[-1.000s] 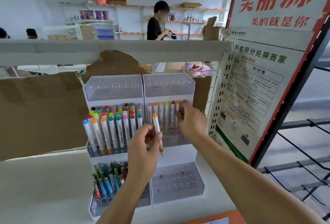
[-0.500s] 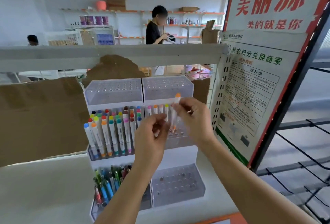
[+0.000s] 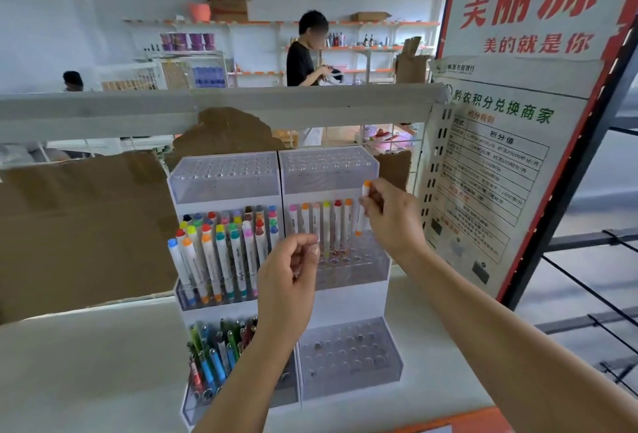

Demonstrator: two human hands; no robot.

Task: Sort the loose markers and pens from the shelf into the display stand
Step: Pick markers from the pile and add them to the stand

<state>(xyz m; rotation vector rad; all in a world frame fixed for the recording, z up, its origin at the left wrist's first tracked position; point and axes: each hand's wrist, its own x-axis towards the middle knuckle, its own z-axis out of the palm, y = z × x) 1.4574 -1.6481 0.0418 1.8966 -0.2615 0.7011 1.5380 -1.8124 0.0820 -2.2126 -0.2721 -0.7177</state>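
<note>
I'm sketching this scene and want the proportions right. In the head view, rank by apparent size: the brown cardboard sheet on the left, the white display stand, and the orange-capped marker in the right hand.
1. Cardboard sheet, the largest.
2. Display stand, somewhat smaller.
3. Orange-capped marker, by far the smallest.

A white shelf [image 3: 86, 363] carries the display stand [image 3: 348, 298], which stands upright near its middle. Brown cardboard [image 3: 79, 229] stands along the back edge of the shelf, behind the stand.
</note>
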